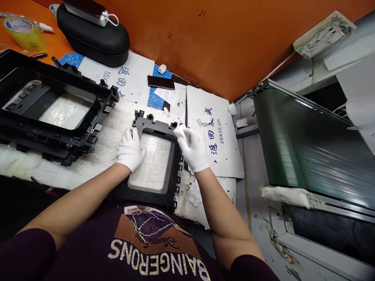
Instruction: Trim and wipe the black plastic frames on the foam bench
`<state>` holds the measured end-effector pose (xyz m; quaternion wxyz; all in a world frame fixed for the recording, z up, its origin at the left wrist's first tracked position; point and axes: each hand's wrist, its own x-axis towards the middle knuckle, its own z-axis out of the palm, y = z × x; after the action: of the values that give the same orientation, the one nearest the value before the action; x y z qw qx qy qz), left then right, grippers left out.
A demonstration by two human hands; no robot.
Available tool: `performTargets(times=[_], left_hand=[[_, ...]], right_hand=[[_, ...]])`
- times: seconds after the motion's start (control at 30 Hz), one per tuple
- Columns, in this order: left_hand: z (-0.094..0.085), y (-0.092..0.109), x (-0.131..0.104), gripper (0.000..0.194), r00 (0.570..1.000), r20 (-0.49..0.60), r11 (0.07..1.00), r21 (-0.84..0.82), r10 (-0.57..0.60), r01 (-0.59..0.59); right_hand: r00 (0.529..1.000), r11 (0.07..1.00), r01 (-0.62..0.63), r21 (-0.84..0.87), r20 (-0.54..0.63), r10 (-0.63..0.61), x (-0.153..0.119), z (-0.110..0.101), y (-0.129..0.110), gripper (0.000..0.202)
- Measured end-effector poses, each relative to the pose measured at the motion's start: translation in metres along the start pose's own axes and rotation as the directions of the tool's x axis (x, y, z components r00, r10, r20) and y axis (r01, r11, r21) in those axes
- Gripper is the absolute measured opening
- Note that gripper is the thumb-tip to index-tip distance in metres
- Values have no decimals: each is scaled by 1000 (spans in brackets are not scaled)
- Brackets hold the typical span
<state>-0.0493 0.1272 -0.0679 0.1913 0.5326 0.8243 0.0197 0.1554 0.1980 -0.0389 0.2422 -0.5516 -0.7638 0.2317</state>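
A black plastic frame [152, 195] with a large rounded window lies flat on the bench in front of me, clips along its right edge. My left hand [131, 151], in a white glove, holds the frame's left side, the thumb reaching over the window. At the upper right corner of the frame is my right hand [192, 147], also gloved in white. Its fingers are pinched around a small folded white cloth [178, 130], which is hard to tell apart from the glove.
Stacked black frames [88, 136] stand on the left. Behind are a black case [96, 43], a phone [161, 82] and a roll of tape [23, 33]. A white printed cardboard sheet [222, 156] lies to the right, before a green conveyor belt [301, 140]. An orange panel [199, 50] closes off the back.
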Motion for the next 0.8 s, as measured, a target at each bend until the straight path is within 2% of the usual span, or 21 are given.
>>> performTargets(times=[0.07, 0.13, 0.2, 0.27, 0.4, 0.53, 0.63, 0.7, 0.8], left_hand=[[4, 4, 3, 82, 999, 35, 1000, 22, -17, 16], [4, 6, 4, 81, 999, 50, 999, 36, -21, 19], [4, 5, 4, 81, 998, 67, 999, 44, -16, 13], [4, 3, 4, 83, 997, 78, 999, 43, 1, -4], [5, 1, 5, 87, 995, 95, 999, 32, 17, -20], [7, 3, 6, 85, 997, 80, 999, 39, 5, -8], [6, 3, 6, 84, 996, 90, 1000, 20, 9, -11], [4, 1, 6, 85, 996, 88, 1000, 10, 16, -17], [2, -1, 4, 85, 997, 72, 1000, -7, 18, -18]], right_hand=[[985, 968, 164, -192, 92, -149, 23, 19, -1, 26], [949, 902, 290, -321, 215, -229, 38, 34, -2, 27], [905, 822, 400, -406, 317, -284, 44, 40, 1, 29], [876, 751, 463, -471, 375, -304, 44, 38, 7, 31], [864, 705, 472, -530, 438, -249, 42, 37, 13, 37], [883, 750, 429, -503, 410, -230, 48, 69, -9, 43], [873, 774, 446, -449, 408, -267, 58, 91, -27, 45], [853, 765, 471, -439, 448, -267, 61, 89, -29, 46], [823, 730, 496, -471, 524, -221, 56, 63, -14, 50]])
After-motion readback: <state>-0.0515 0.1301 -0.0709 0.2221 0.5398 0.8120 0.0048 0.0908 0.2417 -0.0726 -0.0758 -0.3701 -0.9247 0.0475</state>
